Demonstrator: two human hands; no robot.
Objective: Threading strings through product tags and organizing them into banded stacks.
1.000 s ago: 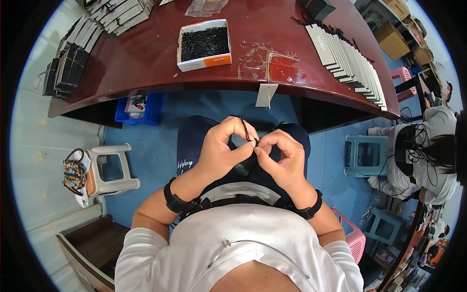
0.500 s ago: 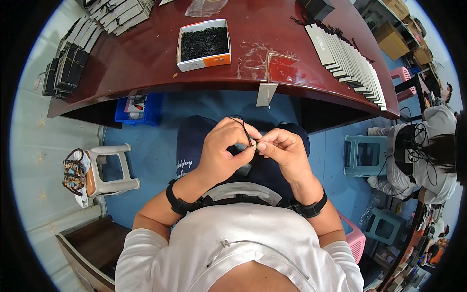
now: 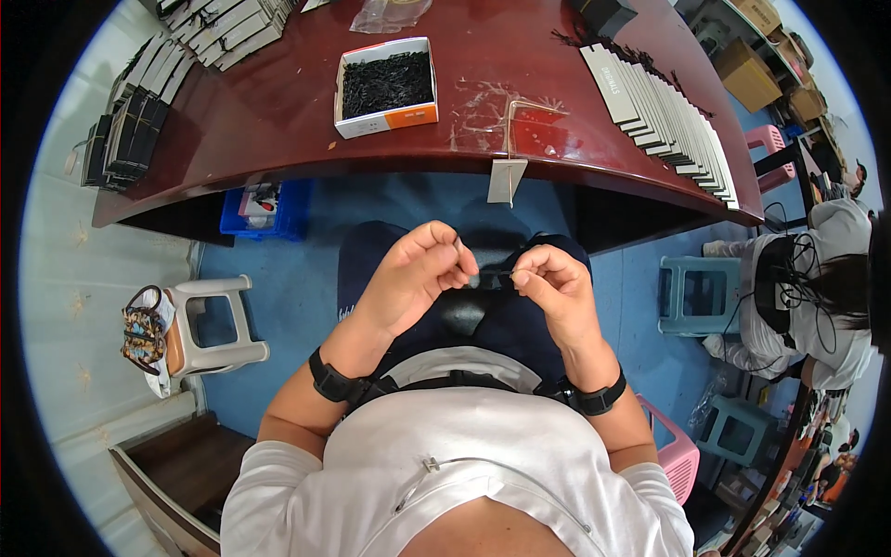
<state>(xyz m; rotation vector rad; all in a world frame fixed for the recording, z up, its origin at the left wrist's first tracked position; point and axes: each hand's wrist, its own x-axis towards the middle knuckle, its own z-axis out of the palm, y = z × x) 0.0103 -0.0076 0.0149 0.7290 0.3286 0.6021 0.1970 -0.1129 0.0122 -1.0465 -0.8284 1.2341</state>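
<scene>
Above my lap, my left hand (image 3: 418, 277) is closed with thumb and fingertips together, a bit of black cord (image 3: 457, 239) showing at its fingers. A short gap to the right, my right hand (image 3: 557, 286) pinches a thin end of cord between thumb and forefinger. The stretch between the hands is hard to make out over the dark trousers. Beyond them, a pale card (image 3: 507, 181) hangs at the table edge from a bent wire (image 3: 510, 125) taped to the top. Left of that wire stands an open white and orange box (image 3: 408, 118) full of small black pieces.
Pale cards with black cords (image 3: 654, 125) lie fanned on the right of the dark red table (image 3: 306, 102). More bundles (image 3: 139, 139) sit at its left end. A white stool (image 3: 223, 320) stands left; a co-worker (image 3: 789, 288) sits right, near a blue-green stool (image 3: 698, 295).
My hands have drawn apart from touching, the left moving left and the right slightly right. The black loop that stood over my left fingers no longer shows there.
</scene>
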